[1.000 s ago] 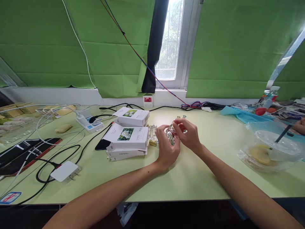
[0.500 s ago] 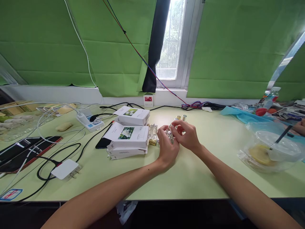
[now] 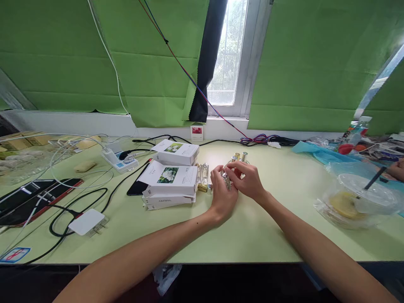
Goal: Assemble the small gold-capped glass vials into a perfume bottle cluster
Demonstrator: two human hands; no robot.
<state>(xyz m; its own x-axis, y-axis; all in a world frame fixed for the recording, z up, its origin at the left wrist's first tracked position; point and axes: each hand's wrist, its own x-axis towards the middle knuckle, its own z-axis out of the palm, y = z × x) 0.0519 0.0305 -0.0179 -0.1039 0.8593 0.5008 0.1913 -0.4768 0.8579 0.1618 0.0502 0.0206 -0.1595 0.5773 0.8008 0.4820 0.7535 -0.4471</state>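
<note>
Glassy shiny item [image 3: 226, 181] is located between the two hands, above the pale green table [image 3: 268, 237] and to the right of the white boxes. Left hand [image 3: 223, 197]: closed, gripping the item from its left and near side. Right hand [image 3: 245, 180]: fingers bent, fingertips at the item's upper end; whether they grip or only touch it cannot be told.

Clear small bottles [image 3: 204, 172] lie side by side between the boxes and the left hand, with a gold cap [image 3: 202, 187] at the near end. Metallic caps [image 3: 244, 156], silver and gold, stand just beyond the right hand.

Front box stack [image 3: 172, 181]: upper box printed with a white flower, flap extended over a dark flat device [image 3: 136, 187]. Rear box [image 3: 177, 153]: directly behind the front stack, similar print. At the right, a lidded clear cup [image 3: 368, 187] with a dark straw [image 3: 375, 177] stands well apart from both hands.
</note>
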